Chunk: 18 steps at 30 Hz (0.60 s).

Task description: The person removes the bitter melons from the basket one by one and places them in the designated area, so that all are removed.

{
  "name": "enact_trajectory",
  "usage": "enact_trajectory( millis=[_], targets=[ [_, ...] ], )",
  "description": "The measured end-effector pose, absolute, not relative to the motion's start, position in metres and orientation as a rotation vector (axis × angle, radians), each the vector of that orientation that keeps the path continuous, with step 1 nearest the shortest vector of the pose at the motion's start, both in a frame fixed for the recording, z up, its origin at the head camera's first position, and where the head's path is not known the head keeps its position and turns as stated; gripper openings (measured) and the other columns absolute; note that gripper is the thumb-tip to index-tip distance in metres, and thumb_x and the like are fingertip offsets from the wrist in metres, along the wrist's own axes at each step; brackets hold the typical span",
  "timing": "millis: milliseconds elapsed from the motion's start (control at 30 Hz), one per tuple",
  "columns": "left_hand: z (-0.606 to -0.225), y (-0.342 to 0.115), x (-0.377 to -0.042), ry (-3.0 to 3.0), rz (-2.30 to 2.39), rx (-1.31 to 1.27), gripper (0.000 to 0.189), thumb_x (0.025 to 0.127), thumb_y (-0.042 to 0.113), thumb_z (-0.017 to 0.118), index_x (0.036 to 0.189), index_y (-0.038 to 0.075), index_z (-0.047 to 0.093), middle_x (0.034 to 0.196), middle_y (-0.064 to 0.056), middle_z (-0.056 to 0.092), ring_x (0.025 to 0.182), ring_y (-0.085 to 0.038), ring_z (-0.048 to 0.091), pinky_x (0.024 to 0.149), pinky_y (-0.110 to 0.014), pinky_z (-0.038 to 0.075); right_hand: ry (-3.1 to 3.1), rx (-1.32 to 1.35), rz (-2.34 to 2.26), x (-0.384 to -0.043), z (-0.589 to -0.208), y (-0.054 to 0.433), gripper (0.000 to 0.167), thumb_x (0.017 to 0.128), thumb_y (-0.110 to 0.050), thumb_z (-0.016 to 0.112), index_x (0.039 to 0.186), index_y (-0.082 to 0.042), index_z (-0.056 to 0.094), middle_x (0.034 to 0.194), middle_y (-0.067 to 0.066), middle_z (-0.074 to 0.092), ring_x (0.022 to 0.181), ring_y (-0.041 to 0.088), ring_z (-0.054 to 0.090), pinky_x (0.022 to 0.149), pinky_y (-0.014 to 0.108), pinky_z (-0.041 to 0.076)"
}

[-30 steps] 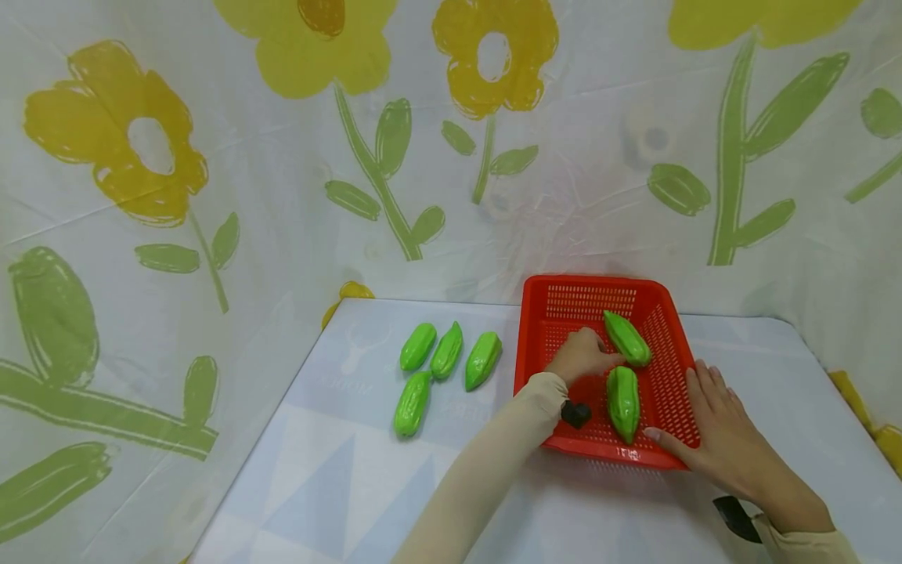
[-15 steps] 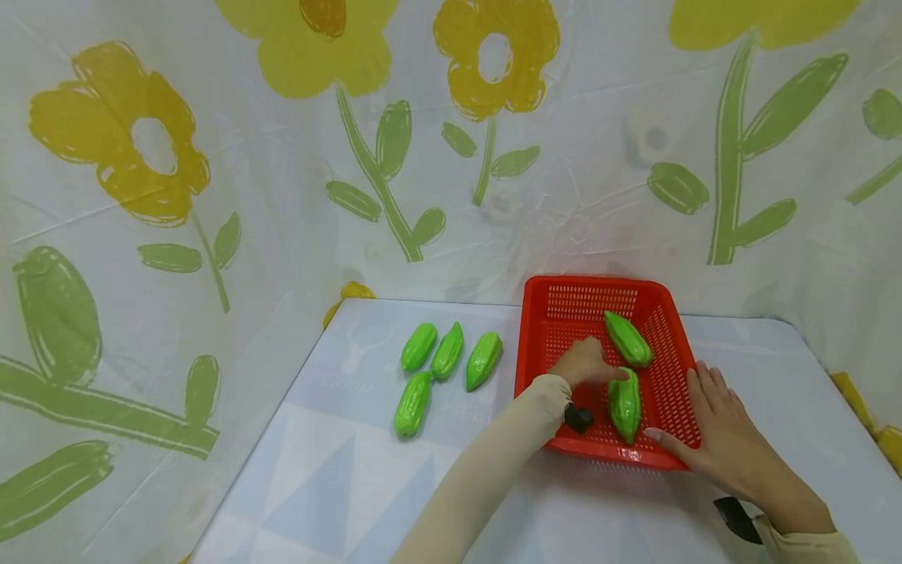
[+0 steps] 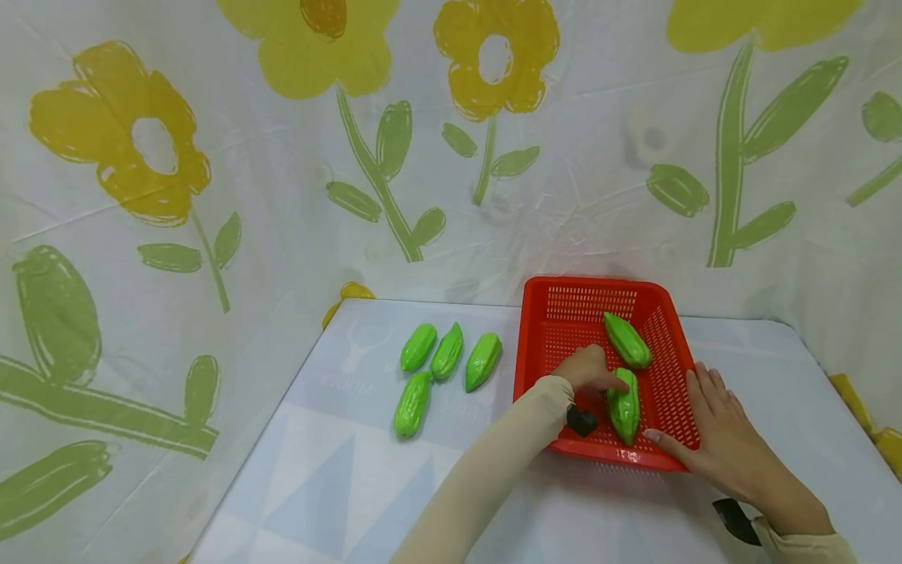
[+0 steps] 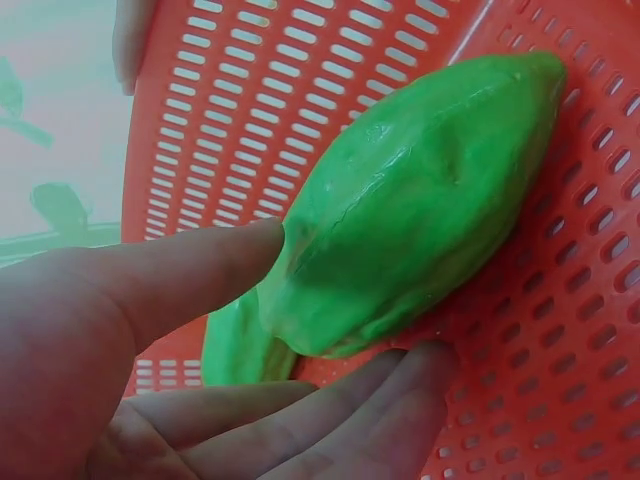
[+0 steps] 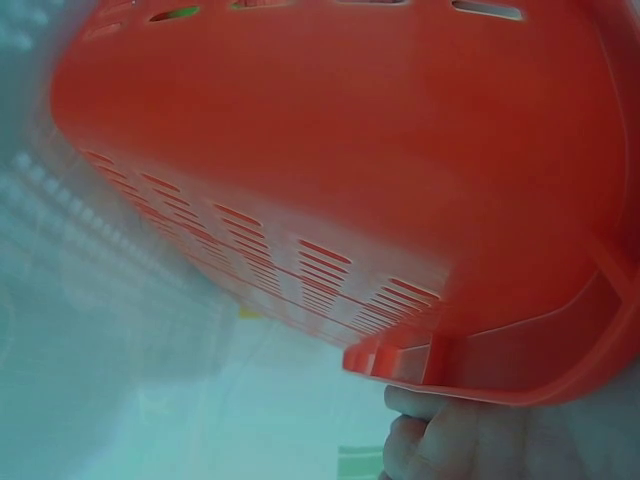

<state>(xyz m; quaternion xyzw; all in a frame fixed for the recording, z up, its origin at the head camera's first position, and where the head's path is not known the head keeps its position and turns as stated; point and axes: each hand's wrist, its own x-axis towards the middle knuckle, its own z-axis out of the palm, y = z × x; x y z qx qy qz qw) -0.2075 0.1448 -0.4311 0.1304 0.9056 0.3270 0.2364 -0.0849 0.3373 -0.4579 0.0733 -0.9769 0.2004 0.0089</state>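
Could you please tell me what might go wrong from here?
The left hand is at just one end of the nearer glossy green oblong vegetable in the red perforated plastic basket, so a lift from there might let the piece pivot or slip. The farther glossy green oblong vegetable lies close by and could get nudged. The right hand rests against the basket's side, so a push might slide the basket.
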Motion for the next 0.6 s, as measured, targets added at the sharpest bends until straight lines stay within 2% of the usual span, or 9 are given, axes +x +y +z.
enact_trajectory(
  millis=[167,367,600],
  targets=[
    [-0.4310,0.1445,-0.2084,2.463,0.866,0.376,0.026,0.090,0.027,0.081,0.079,0.006,0.069,0.077,-0.011,0.075,0.068,-0.022,0.069,0.066,-0.030,0.060,-3.055,0.230,0.623,-0.0852,-0.4571,0.3374,0.123,0.090,-0.067,0.062,0.161,0.009,-0.003,0.167,0.038,0.000,0.156,0.055,-0.008,0.122,0.077,0.000],
    [-0.4339,0.1457,-0.2084,2.478,0.851,0.362,0.024,0.087,0.025,0.083,0.084,0.008,0.066,0.078,-0.010,0.073,0.069,-0.021,0.070,0.067,-0.030,0.060,-3.061,0.224,0.625,-0.0850,-0.4571,0.3370,0.123,0.090,-0.068,0.062,0.161,0.009,-0.004,0.168,0.038,-0.001,0.156,0.055,-0.009,0.122,0.076,-0.002],
    [-0.4329,0.1461,-0.2084,2.463,0.867,0.341,0.022,0.088,0.022,0.082,0.079,0.006,0.070,0.076,-0.010,0.075,0.068,-0.021,0.072,0.066,-0.030,0.062,-3.069,0.212,0.607,-0.0860,-0.4551,0.3368,0.124,0.090,-0.068,0.062,0.161,0.009,-0.003,0.167,0.038,0.000,0.156,0.056,-0.007,0.121,0.078,0.003]
  ],
)
